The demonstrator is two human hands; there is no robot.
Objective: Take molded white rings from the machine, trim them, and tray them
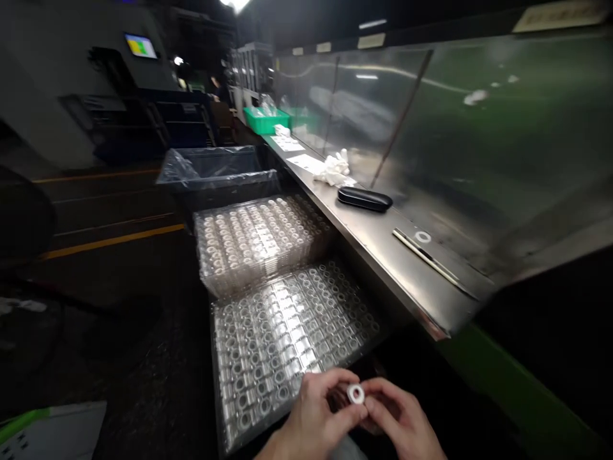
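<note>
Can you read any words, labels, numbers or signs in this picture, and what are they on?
Nothing here can be read:
Papers on the steel counter: too blurred.
Label strips above the steel panel: too small.
Large label at top right: too blurred.
Distant screen: coloured blocks, no legible text.
White-and-green card: marks too blurred.

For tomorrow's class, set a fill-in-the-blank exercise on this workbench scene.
The left hand and right hand together hold a small white ____.
The crate at the far end of the steel counter is ____.
The gloves lying near the black case are ____.
In this view, the clear plastic trays lie to the ____ of the counter.

Missing words: ring; green; white; left.
</note>
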